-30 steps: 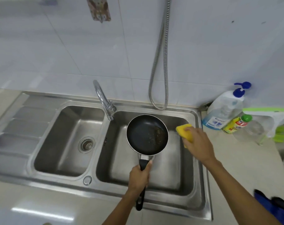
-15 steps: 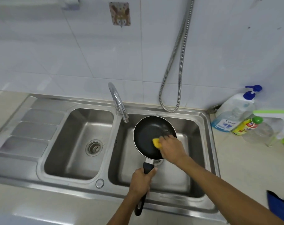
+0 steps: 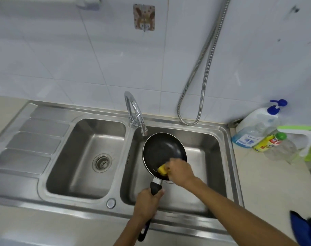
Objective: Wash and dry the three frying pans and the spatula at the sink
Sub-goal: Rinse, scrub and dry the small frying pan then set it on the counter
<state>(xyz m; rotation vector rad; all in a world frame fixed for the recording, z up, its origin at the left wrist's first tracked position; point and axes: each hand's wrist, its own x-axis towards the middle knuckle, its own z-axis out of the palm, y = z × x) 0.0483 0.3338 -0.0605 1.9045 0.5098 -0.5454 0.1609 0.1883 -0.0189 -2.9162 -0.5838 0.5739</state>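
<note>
In the right bowl of the stainless steel double sink (image 3: 220,137) we found the small black non-stick frying pan (image 3: 161,149), held above the bowl floor with its far rim just below the curved chrome tap (image 3: 135,112). The left hand (image 3: 145,205) was clamped round the pan's black handle (image 3: 155,188). The right hand (image 3: 180,172) gripped a yellow sponge (image 3: 162,170) against the pan's near inner edge. We judged this the scrubbing step on one pan, with no other pan or spatula in view. Next, the sponge needed to cover the remaining inner face while the left hand braced the handle, then a rinse. On the pale bench (image 3: 266,183), the clear pump bottle of blue liquid (image 3: 254,128) read roughly "Kassa". The yellow green-capped bottle (image 3: 268,142) bore a label too small for us to read.
</note>
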